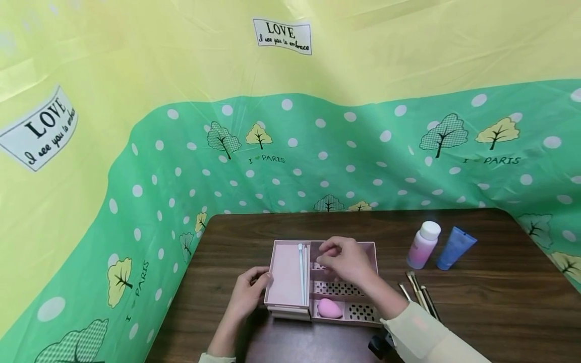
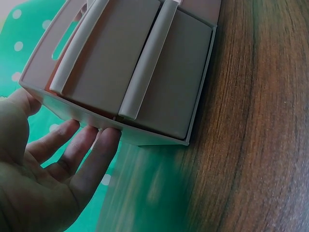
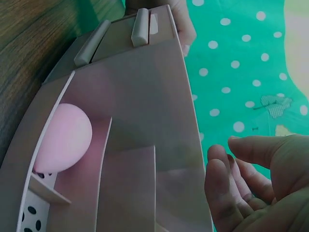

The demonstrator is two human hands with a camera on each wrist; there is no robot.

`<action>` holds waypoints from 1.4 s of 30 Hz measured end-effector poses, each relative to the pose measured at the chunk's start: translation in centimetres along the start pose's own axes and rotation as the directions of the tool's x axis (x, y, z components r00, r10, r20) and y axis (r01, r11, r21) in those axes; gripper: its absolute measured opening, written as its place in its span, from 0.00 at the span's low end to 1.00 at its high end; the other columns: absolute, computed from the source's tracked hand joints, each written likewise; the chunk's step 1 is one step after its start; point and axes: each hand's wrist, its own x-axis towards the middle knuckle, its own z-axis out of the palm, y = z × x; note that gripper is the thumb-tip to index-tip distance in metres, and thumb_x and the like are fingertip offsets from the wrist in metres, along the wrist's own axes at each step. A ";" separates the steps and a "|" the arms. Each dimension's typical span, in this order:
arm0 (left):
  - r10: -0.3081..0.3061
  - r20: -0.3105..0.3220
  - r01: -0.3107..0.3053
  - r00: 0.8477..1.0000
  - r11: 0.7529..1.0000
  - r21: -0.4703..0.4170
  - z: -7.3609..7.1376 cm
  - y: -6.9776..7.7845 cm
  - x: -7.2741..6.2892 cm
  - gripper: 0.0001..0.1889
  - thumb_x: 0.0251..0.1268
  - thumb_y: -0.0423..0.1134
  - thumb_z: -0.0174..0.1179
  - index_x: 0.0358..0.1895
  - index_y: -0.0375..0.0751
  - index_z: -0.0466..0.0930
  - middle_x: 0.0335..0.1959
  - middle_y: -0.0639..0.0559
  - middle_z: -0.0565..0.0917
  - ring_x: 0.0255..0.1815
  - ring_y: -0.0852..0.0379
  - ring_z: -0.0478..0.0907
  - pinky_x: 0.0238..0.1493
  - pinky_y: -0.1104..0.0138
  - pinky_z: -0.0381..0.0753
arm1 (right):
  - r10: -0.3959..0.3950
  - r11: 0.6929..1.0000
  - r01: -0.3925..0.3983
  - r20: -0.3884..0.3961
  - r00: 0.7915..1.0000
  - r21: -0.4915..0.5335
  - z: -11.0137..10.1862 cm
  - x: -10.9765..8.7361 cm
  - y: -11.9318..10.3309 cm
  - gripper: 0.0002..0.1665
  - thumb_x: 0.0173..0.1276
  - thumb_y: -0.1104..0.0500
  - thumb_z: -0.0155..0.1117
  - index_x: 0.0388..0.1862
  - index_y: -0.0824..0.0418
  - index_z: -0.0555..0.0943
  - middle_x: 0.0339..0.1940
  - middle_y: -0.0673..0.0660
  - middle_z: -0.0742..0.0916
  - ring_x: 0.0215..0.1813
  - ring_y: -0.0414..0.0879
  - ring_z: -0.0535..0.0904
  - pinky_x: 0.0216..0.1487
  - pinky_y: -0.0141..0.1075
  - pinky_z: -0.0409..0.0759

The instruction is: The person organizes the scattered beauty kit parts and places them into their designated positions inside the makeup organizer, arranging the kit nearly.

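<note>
A pink desk organizer (image 1: 285,275) stands on the table, with a flat top on its left and open compartments on its right. My left hand (image 1: 247,292) touches its left side; in the left wrist view, the fingertips (image 2: 110,140) rest against the side wall below two drawers (image 2: 169,72). Above the rear compartments hovers my right hand (image 1: 348,259), fingers bent. Nothing shows between its thumb and fingers in the right wrist view. A pink egg-shaped makeup sponge (image 1: 329,308) lies in the front compartment. Two slim sticks, one pale blue (image 1: 301,275), lie along the flat top.
Right of the organizer stand a pink-and-white bottle (image 1: 423,245) with a white cap and a blue tube (image 1: 455,248). Several makeup brushes (image 1: 418,292) lie near my right forearm. A polka-dot cloth (image 1: 317,151) hangs behind and left of the wooden table (image 1: 499,302).
</note>
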 end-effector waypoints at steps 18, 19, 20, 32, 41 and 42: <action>-0.029 0.017 0.029 0.999 0.999 -0.045 0.1 -0.4 -0.1 0.19 0.74 0.41 0.61 0.60 0.32 0.81 0.50 0.38 0.80 0.38 0.53 0.83 0.37 0.55 0.90 | -0.039 0.999 0.037 -0.054 0.998 -0.029 -2.8 -1.2 2.1 0.15 0.63 0.62 0.75 0.48 0.64 0.85 0.32 0.54 0.89 0.29 0.49 0.87 0.27 0.37 0.84; -0.027 0.017 0.028 0.999 0.999 -0.044 0.1 -0.4 -0.1 0.19 0.74 0.41 0.61 0.60 0.32 0.81 0.50 0.38 0.80 0.38 0.53 0.83 0.37 0.55 0.90 | -0.036 0.999 0.034 -0.059 0.998 -0.028 -2.9 -1.2 2.2 0.15 0.62 0.62 0.75 0.47 0.64 0.85 0.32 0.54 0.89 0.29 0.48 0.87 0.27 0.37 0.83; -0.028 0.016 0.028 0.999 0.999 -0.044 0.1 -0.4 -0.1 0.19 0.74 0.41 0.61 0.60 0.32 0.81 0.50 0.38 0.80 0.38 0.53 0.83 0.37 0.55 0.90 | -0.036 0.999 0.034 -0.061 0.997 -0.027 -3.0 -1.3 2.3 0.15 0.62 0.62 0.75 0.47 0.64 0.85 0.32 0.54 0.90 0.29 0.48 0.87 0.27 0.37 0.83; -0.008 0.008 0.008 1.000 1.000 -0.022 0.1 -0.5 -0.1 0.18 0.74 0.40 0.61 0.59 0.33 0.82 0.50 0.37 0.81 0.37 0.53 0.83 0.34 0.58 0.90 | -0.006 0.999 0.003 -0.081 0.997 -0.036 -5.2 -2.2 4.2 0.19 0.63 0.60 0.74 0.51 0.67 0.83 0.32 0.55 0.88 0.28 0.47 0.85 0.25 0.37 0.82; -0.029 0.022 0.030 0.999 0.998 -0.053 0.1 -0.5 0.0 0.19 0.74 0.41 0.60 0.60 0.33 0.81 0.52 0.37 0.80 0.39 0.53 0.83 0.37 0.54 0.90 | 0.016 0.999 -0.019 -0.106 0.994 -0.027 -7.8 -3.1 6.0 0.20 0.66 0.61 0.72 0.54 0.70 0.81 0.33 0.60 0.88 0.28 0.52 0.84 0.20 0.39 0.81; -0.031 0.021 0.032 0.999 0.998 -0.058 0.0 -0.5 0.0 0.19 0.74 0.41 0.60 0.60 0.33 0.81 0.52 0.37 0.80 0.39 0.52 0.83 0.37 0.54 0.90 | 0.020 0.999 -0.024 -0.111 0.994 -0.028 -8.1 -3.1 6.2 0.21 0.66 0.61 0.73 0.54 0.70 0.81 0.33 0.60 0.88 0.28 0.51 0.84 0.20 0.39 0.81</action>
